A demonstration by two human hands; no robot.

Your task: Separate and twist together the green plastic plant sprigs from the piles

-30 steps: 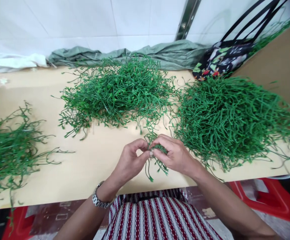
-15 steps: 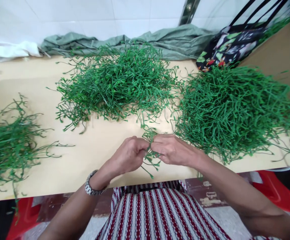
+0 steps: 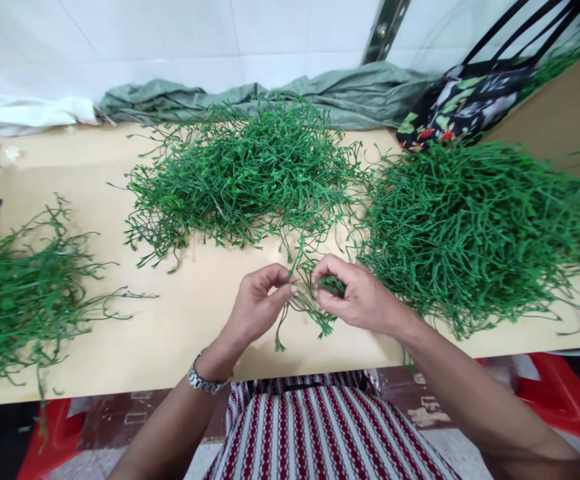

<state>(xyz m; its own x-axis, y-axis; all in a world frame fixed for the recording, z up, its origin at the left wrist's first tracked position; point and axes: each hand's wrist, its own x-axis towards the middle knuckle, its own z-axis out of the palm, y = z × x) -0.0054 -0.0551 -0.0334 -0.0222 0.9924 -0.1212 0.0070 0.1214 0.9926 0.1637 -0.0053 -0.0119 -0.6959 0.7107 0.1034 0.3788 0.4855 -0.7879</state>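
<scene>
My left hand (image 3: 259, 301) pinches a few thin green artificial stems (image 3: 297, 257) between thumb and finger; their split ends hang down toward the table's front edge. My right hand (image 3: 363, 293) is curled, with a small bunch of green stems (image 3: 332, 287) inside its fingers; how firmly they are gripped is hard to see. The two hands are slightly apart above the table. Behind them lies a wide heap of the same stems (image 3: 250, 173). A denser pile (image 3: 480, 233) sits beside my right forearm.
Another stem pile (image 3: 15, 293) lies at the left of the table (image 3: 180, 333). Along the tiled wall runs a crumpled green cloth (image 3: 365, 93). A flowered bag (image 3: 465, 107) and a cardboard box (image 3: 550, 113) stand at the back right. Red stools (image 3: 565, 393) are below.
My hands have drawn apart from where they met at the stems. The right hand has turned and its fingers have loosened, showing stems within. The view has shifted slightly.
</scene>
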